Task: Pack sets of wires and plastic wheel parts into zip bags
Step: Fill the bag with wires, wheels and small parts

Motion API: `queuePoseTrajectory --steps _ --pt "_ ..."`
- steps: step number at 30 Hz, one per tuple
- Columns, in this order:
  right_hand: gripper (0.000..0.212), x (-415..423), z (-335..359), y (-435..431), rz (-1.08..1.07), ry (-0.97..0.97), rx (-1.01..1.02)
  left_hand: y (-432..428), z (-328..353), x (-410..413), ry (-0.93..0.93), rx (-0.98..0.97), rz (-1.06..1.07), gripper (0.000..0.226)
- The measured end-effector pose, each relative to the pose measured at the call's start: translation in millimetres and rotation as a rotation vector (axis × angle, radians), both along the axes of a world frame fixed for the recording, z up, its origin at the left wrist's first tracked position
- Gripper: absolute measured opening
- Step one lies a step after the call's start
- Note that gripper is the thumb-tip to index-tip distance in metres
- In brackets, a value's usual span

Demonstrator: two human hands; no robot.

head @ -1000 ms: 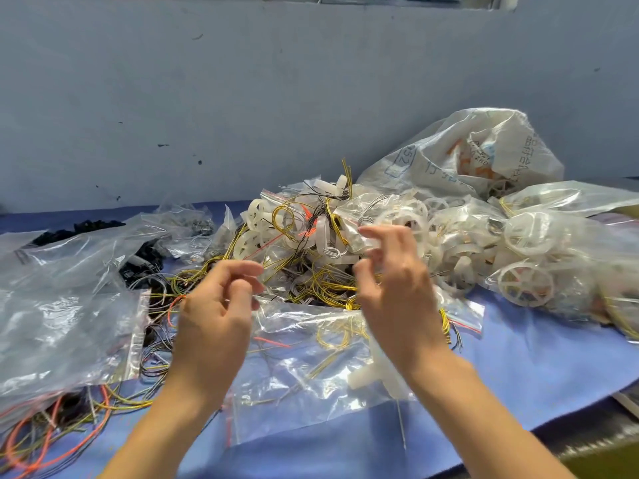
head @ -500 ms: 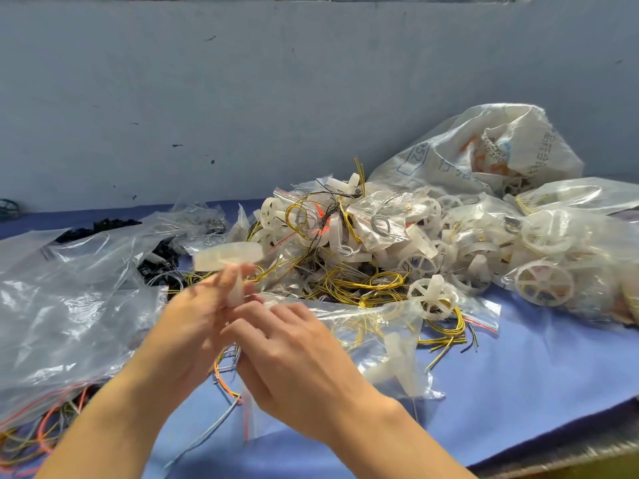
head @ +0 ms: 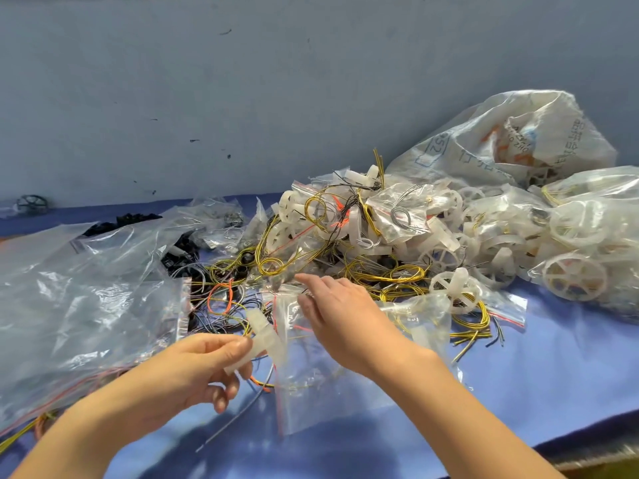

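Observation:
My left hand (head: 193, 368) pinches a white plastic wheel part (head: 262, 337) between thumb and fingers, held just above the table. Under it lies a clear zip bag (head: 311, 385) with a red seal strip. My right hand (head: 339, 316) reaches forward over that bag, fingers straight and relaxed, fingertips near the loose yellow wires (head: 276, 267). Loose orange wires (head: 221, 299) lie left of the fingertips. A heap of white wheel parts and filled zip bags (head: 397, 219) rises behind.
A pile of empty clear zip bags (head: 79, 305) covers the left of the blue table cloth (head: 553, 368). A big white sack (head: 511, 140) and bags of wheels (head: 574, 257) stand at the right. Black parts (head: 121, 221) lie at the back left. The table edge runs bottom right.
My right hand has left my left hand and stretched forward toward the wires. My left hand has lowered with the wheel part still pinched.

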State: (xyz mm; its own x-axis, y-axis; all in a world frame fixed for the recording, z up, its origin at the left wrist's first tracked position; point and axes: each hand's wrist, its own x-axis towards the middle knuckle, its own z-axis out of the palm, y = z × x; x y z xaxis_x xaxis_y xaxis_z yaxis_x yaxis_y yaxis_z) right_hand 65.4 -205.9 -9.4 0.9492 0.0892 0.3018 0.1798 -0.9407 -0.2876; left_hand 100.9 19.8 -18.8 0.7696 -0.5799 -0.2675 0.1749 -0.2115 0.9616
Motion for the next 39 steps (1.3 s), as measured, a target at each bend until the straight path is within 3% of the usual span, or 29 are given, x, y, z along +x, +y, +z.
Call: queuePoseTrajectory --steps 9,19,22,26,28,33,36,39 --pt "0.027 3.7 21.5 -10.7 0.107 0.146 0.325 2.1 -1.2 4.8 0.138 -0.207 -0.126 0.038" --pt "0.022 3.0 24.6 -13.4 0.134 0.085 0.450 -16.1 -1.2 -5.4 0.110 -0.052 -0.169 0.033" --pt "0.022 3.1 23.4 -12.8 0.117 0.066 0.402 -33.7 5.3 -10.7 0.024 -0.003 -0.164 0.024" --pt "0.021 3.7 25.3 -14.6 0.105 0.032 0.422 -52.6 12.9 -15.1 -0.285 0.210 -0.114 0.030" --pt "0.021 3.6 27.1 -15.1 0.108 0.018 0.433 -60.0 14.1 -17.5 -0.365 0.217 -0.093 0.030" --pt "0.021 1.8 28.4 -13.1 0.111 0.007 0.411 -75.1 16.8 -23.3 -0.236 0.084 -0.186 0.025" --pt "0.021 0.2 28.4 -11.4 0.113 0.007 0.393 -86.6 11.7 -20.8 -0.273 0.061 -0.187 0.019" --pt "0.021 -0.6 27.1 -10.4 0.101 0.008 0.369 -98.2 2.7 -19.4 -0.328 -0.014 -0.156 0.027"
